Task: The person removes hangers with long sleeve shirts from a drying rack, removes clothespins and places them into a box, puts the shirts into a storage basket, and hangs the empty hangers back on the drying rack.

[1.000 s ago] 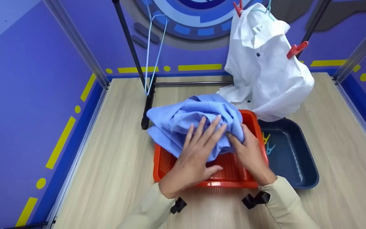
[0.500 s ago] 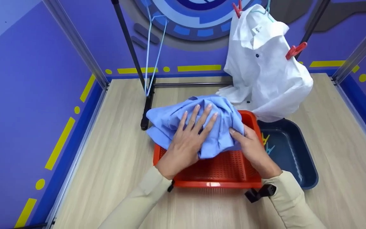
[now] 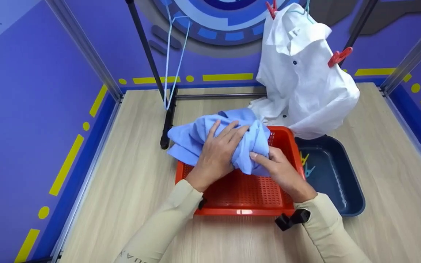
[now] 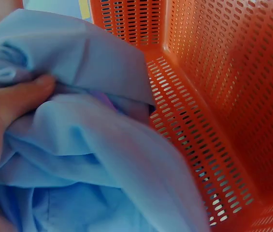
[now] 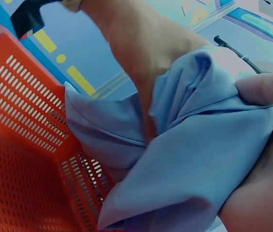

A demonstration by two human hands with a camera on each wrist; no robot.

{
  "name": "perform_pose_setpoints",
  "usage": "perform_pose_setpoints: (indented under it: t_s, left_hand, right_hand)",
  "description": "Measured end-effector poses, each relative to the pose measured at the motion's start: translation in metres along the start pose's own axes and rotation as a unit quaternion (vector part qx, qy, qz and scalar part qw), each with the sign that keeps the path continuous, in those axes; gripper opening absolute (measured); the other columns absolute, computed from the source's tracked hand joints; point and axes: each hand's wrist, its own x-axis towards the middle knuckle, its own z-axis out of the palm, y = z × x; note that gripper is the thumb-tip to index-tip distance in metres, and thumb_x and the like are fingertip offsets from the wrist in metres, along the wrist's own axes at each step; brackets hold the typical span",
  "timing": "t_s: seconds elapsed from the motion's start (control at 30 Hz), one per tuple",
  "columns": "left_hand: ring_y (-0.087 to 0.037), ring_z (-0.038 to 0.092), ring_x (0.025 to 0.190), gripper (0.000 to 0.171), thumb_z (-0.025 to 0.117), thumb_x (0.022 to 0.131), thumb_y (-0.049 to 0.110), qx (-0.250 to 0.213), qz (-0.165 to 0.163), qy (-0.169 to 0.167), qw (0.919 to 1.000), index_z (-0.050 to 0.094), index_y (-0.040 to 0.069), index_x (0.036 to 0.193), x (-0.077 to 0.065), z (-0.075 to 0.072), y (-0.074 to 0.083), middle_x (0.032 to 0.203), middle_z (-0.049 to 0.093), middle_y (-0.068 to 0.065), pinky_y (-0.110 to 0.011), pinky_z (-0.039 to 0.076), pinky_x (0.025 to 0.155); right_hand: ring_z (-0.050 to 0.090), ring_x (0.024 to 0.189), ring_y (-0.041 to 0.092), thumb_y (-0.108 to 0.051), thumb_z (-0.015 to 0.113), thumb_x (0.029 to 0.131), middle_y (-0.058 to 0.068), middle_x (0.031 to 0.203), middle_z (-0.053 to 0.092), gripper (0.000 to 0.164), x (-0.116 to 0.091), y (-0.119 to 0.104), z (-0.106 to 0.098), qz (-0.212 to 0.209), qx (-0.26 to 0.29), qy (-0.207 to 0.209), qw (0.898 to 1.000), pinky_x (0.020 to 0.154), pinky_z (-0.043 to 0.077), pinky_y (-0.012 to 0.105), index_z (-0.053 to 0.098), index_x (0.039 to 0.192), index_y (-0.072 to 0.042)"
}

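Well, my left hand (image 3: 217, 149) grips the blue cloth (image 3: 255, 144) from above, fingers bent over its folds; my right hand (image 3: 281, 171) pinches the near right edge, thumb uppermost; the cloth lies bunched over the far part of the red basket (image 3: 245, 212), beside the dark tray (image 3: 336, 179).

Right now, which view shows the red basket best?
Head: the red basket shows most of its front and right rims. Left wrist: perforated walls and floor, cropped; right wrist: only part, at the left.
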Motion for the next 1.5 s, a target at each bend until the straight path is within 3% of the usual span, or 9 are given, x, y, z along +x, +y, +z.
perform_pose_setpoints:
  t_s: [0.1, 0.23, 0.4, 0.73, 1.0, 1.1, 1.23, 1.33, 1.5]
  left_hand:
    - [-0.015, 0.060, 0.119, 0.055, 0.076, 0.079, 0.030, -0.016, -0.007, 0.030, 0.9994, 0.058, 0.015, 0.129, 0.001, 0.003, -0.001, 0.122, 0.068, 0.000, -0.046, 0.030, 0.115]
    - [-0.013, 0.066, 0.106, 0.041, 0.074, 0.079, 0.025, -0.032, -0.017, 0.053, 0.9979, 0.065, 0.014, 0.117, 0.001, 0.006, -0.004, 0.108, 0.072, 0.001, -0.044, 0.035, 0.111]
    - [-0.014, 0.066, 0.104, 0.044, 0.077, 0.073, 0.021, -0.042, -0.037, 0.062, 0.9965, 0.065, 0.013, 0.115, -0.002, 0.007, -0.009, 0.107, 0.072, 0.000, -0.044, 0.037, 0.110]
    - [-0.016, 0.065, 0.105, 0.049, 0.079, 0.068, 0.017, -0.049, -0.051, 0.058, 0.9958, 0.065, 0.013, 0.115, -0.007, 0.009, -0.011, 0.109, 0.071, 0.000, -0.045, 0.037, 0.108]
    - [-0.016, 0.065, 0.109, 0.046, 0.074, 0.069, 0.010, -0.067, -0.074, 0.060, 0.9931, 0.065, 0.015, 0.114, -0.007, 0.008, -0.014, 0.110, 0.071, 0.000, -0.045, 0.037, 0.107]
    - [-0.016, 0.065, 0.109, 0.044, 0.075, 0.071, 0.012, -0.072, -0.074, 0.061, 0.9928, 0.065, 0.015, 0.114, -0.008, 0.009, -0.014, 0.110, 0.071, 0.000, -0.045, 0.038, 0.107]
    - [-0.016, 0.065, 0.109, 0.042, 0.076, 0.073, 0.017, -0.078, -0.071, 0.061, 0.9926, 0.065, 0.015, 0.113, -0.008, 0.009, -0.015, 0.109, 0.071, 0.000, -0.045, 0.038, 0.106]
    - [-0.016, 0.065, 0.109, 0.041, 0.077, 0.073, 0.020, -0.081, -0.072, 0.062, 0.9922, 0.066, 0.015, 0.113, -0.008, 0.010, -0.016, 0.109, 0.071, 0.001, -0.045, 0.038, 0.106]
    - [-0.015, 0.065, 0.109, 0.043, 0.077, 0.072, 0.019, -0.083, -0.075, 0.061, 0.9919, 0.065, 0.016, 0.114, -0.008, 0.010, -0.016, 0.110, 0.071, 0.002, -0.045, 0.038, 0.106]
  right_hand:
    - [0.064, 0.099, 0.017, -0.018, 0.053, 0.099, 0.000, 0.110, 0.068, 0.029, -0.001, 0.000, 0.003, -0.001, -0.013, 0.028, 1.000, 0.092, 0.052, 0.028, 0.060, 0.124, -0.005]
    - [0.062, 0.100, 0.018, -0.019, 0.059, 0.097, 0.001, 0.113, 0.067, 0.030, -0.003, -0.002, 0.009, -0.004, -0.038, 0.091, 0.995, 0.092, 0.052, 0.025, 0.061, 0.125, -0.010]
    - [0.059, 0.108, 0.018, -0.020, 0.064, 0.093, 0.002, 0.121, 0.060, 0.037, -0.005, -0.004, 0.007, -0.012, -0.050, 0.128, 0.990, 0.095, 0.049, 0.021, 0.056, 0.128, -0.012]
    - [0.062, 0.107, 0.016, -0.016, 0.061, 0.095, 0.012, 0.119, 0.061, 0.029, -0.020, 0.009, -0.022, -0.012, -0.055, 0.168, 0.984, 0.092, 0.050, 0.021, 0.059, 0.121, -0.004]
    - [0.061, 0.109, 0.011, -0.027, 0.054, 0.099, 0.000, 0.123, 0.062, 0.032, -0.035, 0.028, -0.044, 0.033, -0.094, 0.191, 0.977, 0.090, 0.050, 0.019, 0.059, 0.124, -0.008]
    - [0.056, 0.121, 0.019, -0.029, 0.054, 0.099, 0.003, 0.137, 0.054, 0.034, -0.040, 0.038, -0.051, 0.048, -0.130, 0.197, 0.970, 0.097, 0.050, 0.029, 0.059, 0.124, -0.006]
    - [0.041, 0.136, 0.035, -0.028, 0.053, 0.099, 0.005, 0.156, 0.031, 0.035, -0.050, 0.051, -0.058, 0.076, -0.181, 0.202, 0.960, 0.102, 0.044, 0.048, 0.057, 0.128, -0.008]
    - [0.031, 0.140, 0.042, -0.022, 0.052, 0.100, 0.006, 0.162, 0.017, 0.036, -0.055, 0.059, -0.062, 0.096, -0.197, 0.198, 0.955, 0.104, 0.039, 0.057, 0.053, 0.133, -0.011]
    - [0.024, 0.144, 0.043, -0.001, 0.054, 0.095, 0.011, 0.162, 0.017, 0.038, -0.056, 0.075, -0.063, 0.093, -0.226, 0.195, 0.950, 0.109, 0.033, 0.059, 0.054, 0.133, -0.009]
